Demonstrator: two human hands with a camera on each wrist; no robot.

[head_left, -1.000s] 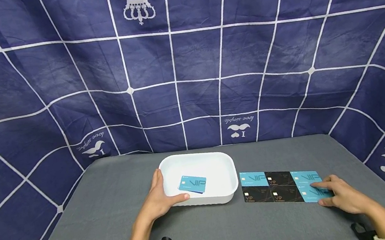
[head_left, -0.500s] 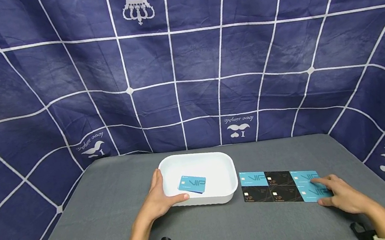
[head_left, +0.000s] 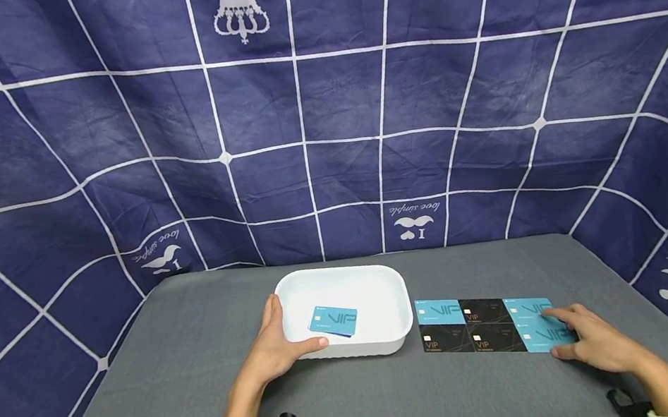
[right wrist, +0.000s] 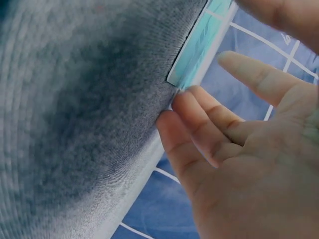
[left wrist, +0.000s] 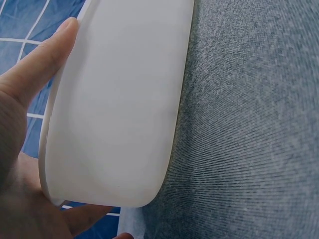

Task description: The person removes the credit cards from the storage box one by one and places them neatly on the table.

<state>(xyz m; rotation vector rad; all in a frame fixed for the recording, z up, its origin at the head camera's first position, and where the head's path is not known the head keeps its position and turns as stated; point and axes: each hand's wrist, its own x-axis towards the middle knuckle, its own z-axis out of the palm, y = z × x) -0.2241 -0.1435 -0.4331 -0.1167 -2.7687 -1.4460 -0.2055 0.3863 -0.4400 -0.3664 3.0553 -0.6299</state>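
At blue cards [head_left: 531, 324], right hand [head_left: 600, 341] spread low; left hand [head_left: 273, 349] grips tray [head_left: 381, 298].

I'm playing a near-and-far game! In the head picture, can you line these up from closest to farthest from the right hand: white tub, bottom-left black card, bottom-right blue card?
From the right hand:
1. Bottom-right blue card: right beside it.
2. Bottom-left black card: left of the blue one.
3. White tub: even farther left.

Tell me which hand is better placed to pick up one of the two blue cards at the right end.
Likely the right hand: it is right at those blue cards, while the left hand holds the white tray, away from them.
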